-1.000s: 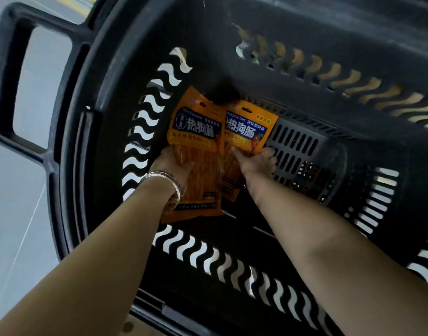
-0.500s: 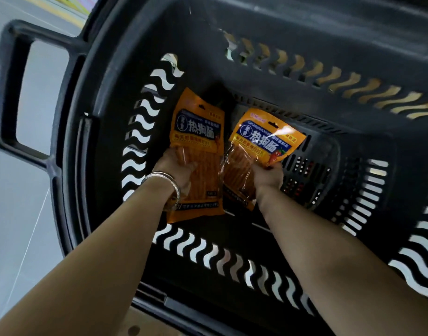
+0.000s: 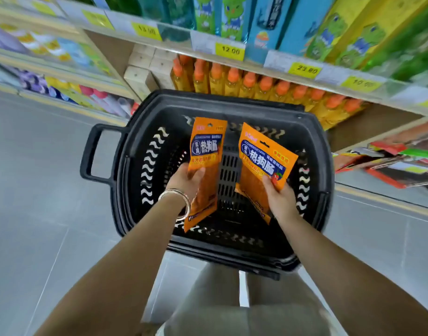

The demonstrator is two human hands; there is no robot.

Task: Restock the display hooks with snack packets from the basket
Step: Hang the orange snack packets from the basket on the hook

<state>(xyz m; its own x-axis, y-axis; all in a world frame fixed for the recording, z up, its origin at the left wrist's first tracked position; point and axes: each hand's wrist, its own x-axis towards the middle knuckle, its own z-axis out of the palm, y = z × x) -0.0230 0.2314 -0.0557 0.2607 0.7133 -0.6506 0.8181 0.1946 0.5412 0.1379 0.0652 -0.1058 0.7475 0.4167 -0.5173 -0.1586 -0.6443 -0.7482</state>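
**Both packets lifted clear of the basket**

A second earlier both hands had been down at the bottom of the basket, each on an orange packet, and the basket had filled the view; now the head had risen, the shelves showed, and both packets stood above the basket's mouth; I judged the pick done and the carry to the hooks next.

From the left, bare grey floor lay open beside the basket's handle, the widest room for a step or a swing of the arm; the left hand gripped the lower half of the left packet, held upright with its hang hole on top; just beside it, not touching, the right packet leaned rightward, held low down by the right hand; the basket ringed both from below.

Ahead, a shelf edge with price tags jutted over orange-capped bottles close to the basket's far rim; at the right, blurred red packs crowded a low shelf; no hook could be made out.
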